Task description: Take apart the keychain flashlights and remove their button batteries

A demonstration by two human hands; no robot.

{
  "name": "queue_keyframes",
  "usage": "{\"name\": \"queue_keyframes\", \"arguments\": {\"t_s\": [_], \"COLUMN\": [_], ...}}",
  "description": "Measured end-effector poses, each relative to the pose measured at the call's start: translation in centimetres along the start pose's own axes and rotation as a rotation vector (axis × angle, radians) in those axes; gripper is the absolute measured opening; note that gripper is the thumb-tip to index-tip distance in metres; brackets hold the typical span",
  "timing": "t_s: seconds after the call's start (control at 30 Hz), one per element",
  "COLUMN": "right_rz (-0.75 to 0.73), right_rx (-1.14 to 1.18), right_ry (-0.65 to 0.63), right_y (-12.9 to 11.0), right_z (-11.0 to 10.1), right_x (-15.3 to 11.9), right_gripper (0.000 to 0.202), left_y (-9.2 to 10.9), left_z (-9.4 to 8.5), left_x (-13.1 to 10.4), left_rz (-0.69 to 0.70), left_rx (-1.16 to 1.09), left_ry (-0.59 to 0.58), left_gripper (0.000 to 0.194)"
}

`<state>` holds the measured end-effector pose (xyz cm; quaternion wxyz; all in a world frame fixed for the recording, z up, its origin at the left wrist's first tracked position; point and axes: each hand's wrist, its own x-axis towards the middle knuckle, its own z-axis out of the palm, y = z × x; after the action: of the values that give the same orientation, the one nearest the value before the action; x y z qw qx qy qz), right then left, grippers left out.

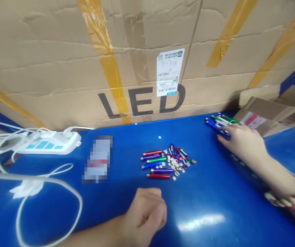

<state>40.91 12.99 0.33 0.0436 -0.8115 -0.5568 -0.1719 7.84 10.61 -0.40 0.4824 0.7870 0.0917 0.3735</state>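
Note:
My left hand point(149, 214) is closed in a fist low in the middle of the head view; whatever it may hold is hidden. At the far right, my right hand point(242, 140) has its fingers closed on a blue metal tube point(214, 126) like a small penlight, beside a cluster of green, white and blue tubes. Ahead of my left hand lies a row of similar tubes, including a red tube point(159, 176) and a green tube point(156, 160). Several button cells point(179, 168) are scattered next to them, with coloured carabiner clips point(183, 154) behind.
A large cardboard box point(147, 34) marked LED stands along the back of the blue table point(116, 212). A power strip point(52, 144) and loose white cables point(79, 202) lie at left, near a blurred flat object point(98, 157). An open carton point(268, 113) stands beyond my right hand.

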Motion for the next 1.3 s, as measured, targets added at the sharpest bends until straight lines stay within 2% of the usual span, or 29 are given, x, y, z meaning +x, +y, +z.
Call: {"name": "queue_keyframes", "arguments": {"t_s": [0.23,0.6,0.83,1.0,1.3], "right_rz": [-0.037,-0.099,-0.097,-0.048,0.012], "right_rx": [0.040,0.252,0.416,0.488,0.512], "right_ry": [-0.001,0.056,0.169,0.228,0.136], "right_y": [0.0,-0.9,-1.3,-1.2,0.3], "right_z": [0.2,-0.7,-1.6,-1.6,-0.8], "right_x": [0.0,-0.8,-1.1,-1.0,0.0], "right_gripper": [0.029,0.026,0.019,0.021,0.024], "left_y": [0.4,0.3,0.6,0.6,0.2], "left_z": [0.1,0.2,0.8,0.8,0.6], "left_x": [0.1,0.0,-0.2,-0.2,-0.2], "left_rz": [0.067,-0.084,0.026,0.018,-0.008], "left_rx": [0.127,0.136,0.153,0.137,0.070], "left_ry": [-0.071,0.027,-0.068,-0.070,-0.059], "left_gripper": [0.048,0.055,0.050,0.050,0.050]}}
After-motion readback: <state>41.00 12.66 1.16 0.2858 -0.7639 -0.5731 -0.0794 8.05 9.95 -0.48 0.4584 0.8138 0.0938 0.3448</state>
